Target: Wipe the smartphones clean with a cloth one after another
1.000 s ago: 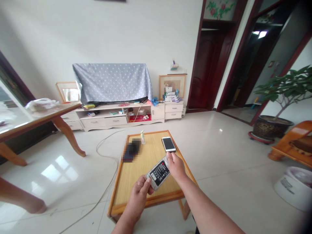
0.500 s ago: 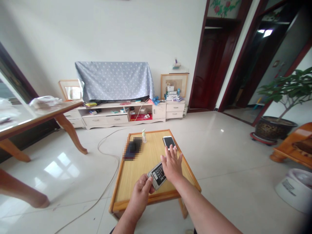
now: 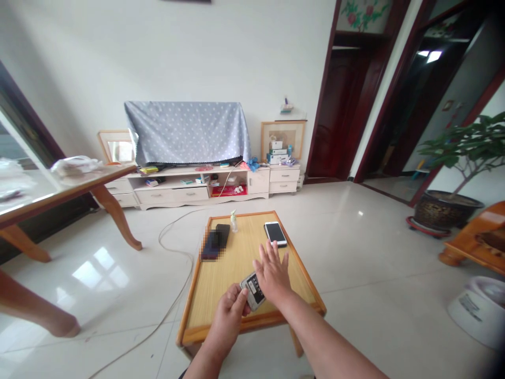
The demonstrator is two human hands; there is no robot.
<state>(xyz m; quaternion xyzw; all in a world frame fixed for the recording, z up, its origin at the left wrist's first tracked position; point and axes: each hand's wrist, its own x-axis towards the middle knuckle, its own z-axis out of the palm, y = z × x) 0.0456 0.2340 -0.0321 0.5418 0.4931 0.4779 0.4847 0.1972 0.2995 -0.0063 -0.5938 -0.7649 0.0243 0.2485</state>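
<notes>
My left hand (image 3: 229,315) grips the near end of a grey phone (image 3: 253,293) with its back off, so the black battery label shows. My right hand (image 3: 273,273) lies flat on top of that phone with the fingers spread, covering its far half. Both hands are over the near part of a small low wooden table (image 3: 221,273). A white phone (image 3: 275,233) lies screen up at the table's far right corner, just beyond my right fingertips.
Dark phones (image 3: 215,242) and a small bottle (image 3: 234,221) sit at the table's far left. A grey cable (image 3: 173,252) runs across the tiled floor. A larger table (image 3: 59,189) stands left, a TV cabinet (image 3: 189,184) behind, a potted plant (image 3: 453,173) right.
My right hand let go of the phone's far end, opened and pressed flat on its back. The phone came down toward the table and nearer to me.
</notes>
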